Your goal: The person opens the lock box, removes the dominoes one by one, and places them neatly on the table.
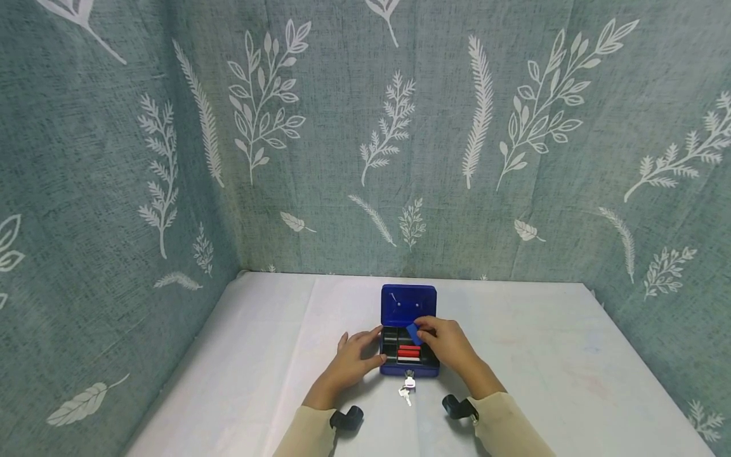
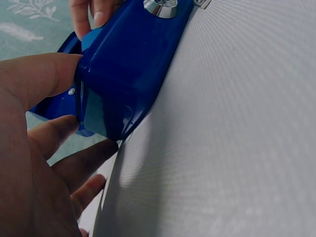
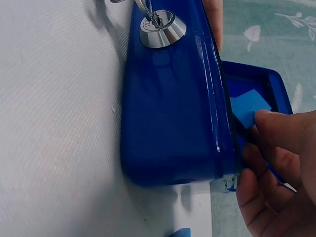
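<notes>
Keys (image 1: 406,388) hang from the lock (image 3: 162,29) at the front of the blue box (image 1: 408,369), the nearest thing on the white table (image 1: 571,381). Its lid (image 1: 408,304) stands open at 12 o'clock, and the black tray inside holds red and white pieces (image 1: 408,353). From 3 o'clock the right hand (image 1: 448,343) pinches a blue card (image 1: 414,333) between thumb and fingers, just over the tray's rear compartments. At 9 o'clock the left hand (image 1: 354,357) presses against the box's left wall, thumb on the front corner and fingers fairly straight along the side, bracing rather than gripping. To my eye, the step goes best if that brace stays firm so the box does not slide, while the card is kept edge-down and square to a compartment, clear of the lid. Patterned green cloth (image 1: 365,139) backs the table.
</notes>
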The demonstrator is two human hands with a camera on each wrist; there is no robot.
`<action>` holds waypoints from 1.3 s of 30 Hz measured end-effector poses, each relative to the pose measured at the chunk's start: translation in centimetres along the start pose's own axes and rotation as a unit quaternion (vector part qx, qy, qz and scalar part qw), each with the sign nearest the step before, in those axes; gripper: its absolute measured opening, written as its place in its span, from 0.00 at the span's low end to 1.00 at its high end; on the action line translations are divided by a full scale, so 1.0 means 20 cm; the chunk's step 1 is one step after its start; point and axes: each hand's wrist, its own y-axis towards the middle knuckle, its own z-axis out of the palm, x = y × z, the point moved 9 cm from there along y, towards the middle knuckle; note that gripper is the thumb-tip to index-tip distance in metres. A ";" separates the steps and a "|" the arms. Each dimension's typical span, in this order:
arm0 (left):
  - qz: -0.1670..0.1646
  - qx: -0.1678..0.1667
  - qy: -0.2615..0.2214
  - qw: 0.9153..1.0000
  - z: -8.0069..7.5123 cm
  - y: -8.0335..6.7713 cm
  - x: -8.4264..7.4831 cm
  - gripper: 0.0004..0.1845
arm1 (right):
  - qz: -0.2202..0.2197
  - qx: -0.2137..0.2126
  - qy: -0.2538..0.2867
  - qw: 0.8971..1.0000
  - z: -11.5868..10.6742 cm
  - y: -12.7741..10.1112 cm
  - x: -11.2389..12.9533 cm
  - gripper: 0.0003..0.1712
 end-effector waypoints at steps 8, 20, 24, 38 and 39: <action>-0.001 0.002 0.000 1.000 0.00 0.00 0.00 0.35 | -0.001 -0.010 0.010 1.000 -0.02 0.00 -0.01 0.17; 0.000 0.002 0.005 1.000 -0.01 0.00 -0.01 0.35 | 0.004 -0.026 0.038 0.999 -0.03 -0.01 -0.03 0.18; -0.001 0.002 0.005 1.000 -0.01 0.00 -0.01 0.35 | 0.009 -0.030 0.049 0.998 -0.04 -0.01 -0.04 0.18; -0.007 0.003 -0.004 1.000 -0.01 0.00 -0.01 0.35 | 0.035 -0.038 0.068 0.996 -0.05 -0.03 -0.09 0.19; -0.007 0.003 -0.005 1.000 -0.01 0.00 -0.01 0.35 | 0.038 -0.038 0.069 0.996 -0.05 -0.03 -0.09 0.19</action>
